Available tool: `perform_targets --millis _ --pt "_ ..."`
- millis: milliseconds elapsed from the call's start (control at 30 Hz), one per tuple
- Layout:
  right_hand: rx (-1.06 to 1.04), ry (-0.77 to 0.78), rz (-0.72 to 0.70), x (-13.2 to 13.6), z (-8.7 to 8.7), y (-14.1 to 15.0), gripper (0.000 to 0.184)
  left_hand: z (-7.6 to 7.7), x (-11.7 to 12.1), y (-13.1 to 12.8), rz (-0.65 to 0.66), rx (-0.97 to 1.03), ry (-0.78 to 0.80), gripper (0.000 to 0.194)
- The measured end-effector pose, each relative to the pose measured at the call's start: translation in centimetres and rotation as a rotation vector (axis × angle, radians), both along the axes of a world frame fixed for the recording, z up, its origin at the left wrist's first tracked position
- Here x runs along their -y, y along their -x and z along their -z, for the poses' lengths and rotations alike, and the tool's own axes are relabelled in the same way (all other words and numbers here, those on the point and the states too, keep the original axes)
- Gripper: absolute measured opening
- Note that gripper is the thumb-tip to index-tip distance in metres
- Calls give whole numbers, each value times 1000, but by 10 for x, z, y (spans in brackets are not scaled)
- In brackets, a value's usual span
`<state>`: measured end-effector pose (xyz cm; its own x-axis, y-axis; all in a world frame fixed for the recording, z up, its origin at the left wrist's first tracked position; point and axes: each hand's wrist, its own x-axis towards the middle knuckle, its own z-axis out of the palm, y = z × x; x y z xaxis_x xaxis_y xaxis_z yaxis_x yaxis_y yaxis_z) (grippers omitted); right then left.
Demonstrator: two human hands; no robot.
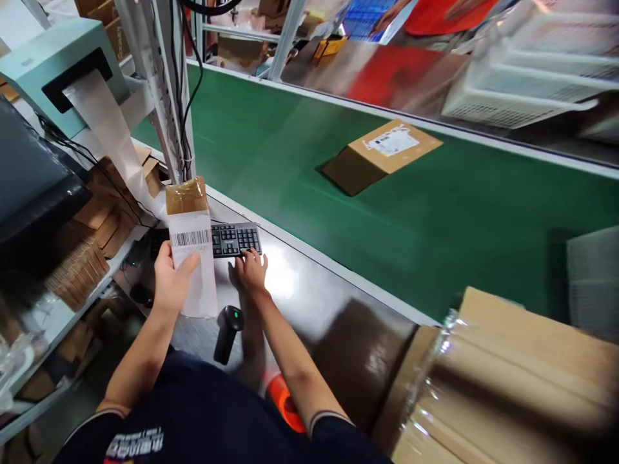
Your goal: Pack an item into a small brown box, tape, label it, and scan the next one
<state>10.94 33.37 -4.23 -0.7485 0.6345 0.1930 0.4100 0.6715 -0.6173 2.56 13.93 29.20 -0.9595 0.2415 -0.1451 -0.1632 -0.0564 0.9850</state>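
Note:
My left hand [171, 277] is closed around a narrow brown cardboard box [187, 195] with clear tape over its end. A white paper slip with a barcode [196, 283] lies along the box, and my thumb presses on it. My right hand [252, 270] rests with fingers apart on the number keys of a black keyboard [236, 238]. Between my forearms, a black barcode scanner [229, 333] with a green light stands on the metal table [285, 277]. A black mouse [140, 294] sits left of my left hand, partly in shadow.
A labelled carton [382, 154] lies on the green conveyor belt [271, 142]. To the left are a label printer [62, 71] and a dark monitor [39, 174]. Large cartons [512, 386] stand at right; an orange tape roll [285, 403] is near my body. Another person's hand [387, 19] shows beyond.

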Motion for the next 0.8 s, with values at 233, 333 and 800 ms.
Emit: perform_targets --millis 233,333,800 --pt "39 165 351 -31 -6 4 57 2 6 0 -1 10 16 42" --pt "83 115 265 -37 -14 3 54 4 7 1 -21 5 9 43" --pt "52 -17 -28 -24 -23 38 33 4 2 2 -16 31 5 45"
